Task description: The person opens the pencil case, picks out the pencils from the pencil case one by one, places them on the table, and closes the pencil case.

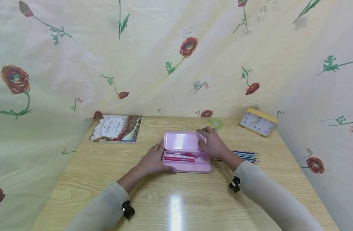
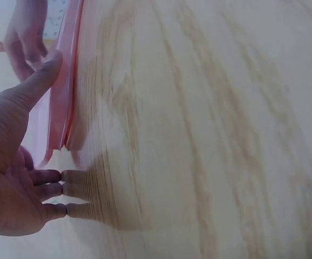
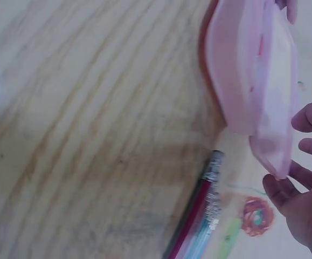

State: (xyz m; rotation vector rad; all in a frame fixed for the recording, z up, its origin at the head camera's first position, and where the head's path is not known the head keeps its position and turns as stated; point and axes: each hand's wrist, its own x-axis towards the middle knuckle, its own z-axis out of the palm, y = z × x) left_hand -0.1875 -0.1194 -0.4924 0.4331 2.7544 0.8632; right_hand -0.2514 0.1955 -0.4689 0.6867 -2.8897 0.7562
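A pink pencil case (image 1: 203,165) lies on the table, its lid (image 1: 179,141) raised at the back. Several red and white pens (image 1: 180,158) lie in its long compartment. My left hand (image 1: 153,160) holds the case's left end, thumb along the front edge; in the left wrist view that thumb lies on the pink case wall (image 2: 64,97) and the lower fingertips touch the table. My right hand (image 1: 212,142) grips the lid's right end between thumb and fingers. In the right wrist view the lid (image 3: 274,108) stands tilted above the base (image 3: 234,70).
Several pencils (image 1: 247,156) lie right of the case, partly under my right forearm. A green tape ring (image 1: 216,124) lies behind my right hand. At the back stand a yellow clock (image 1: 258,122) on the right and a booklet (image 1: 117,128) on the left. Flowered cloth (image 1: 153,57) hangs behind.
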